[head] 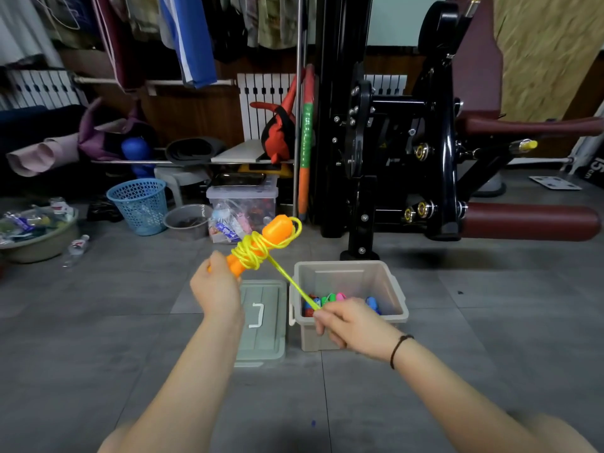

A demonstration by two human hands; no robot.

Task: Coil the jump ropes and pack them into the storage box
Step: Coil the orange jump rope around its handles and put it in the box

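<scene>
Tension runs through the yellow cord (258, 248), most of it wound in loose turns round the orange handles (276, 228). The left hand (215, 289) grips the handles by their lower end, fingers curled about them, above and to the left of the storage box (340, 279). Raised and tilted like this, they give the turns a firm core to lie on. A free length slants down to the right hand (353, 322), whose thumb and fingertips pinch it over the box's near-left corner, probably so each wrap sits tight instead of slipping. Several coloured ropes (340, 297) lie inside the box, already packed. The lid (261, 322) lies flat on the floor just left of the box, leaving the opening free for this bundle.
</scene>
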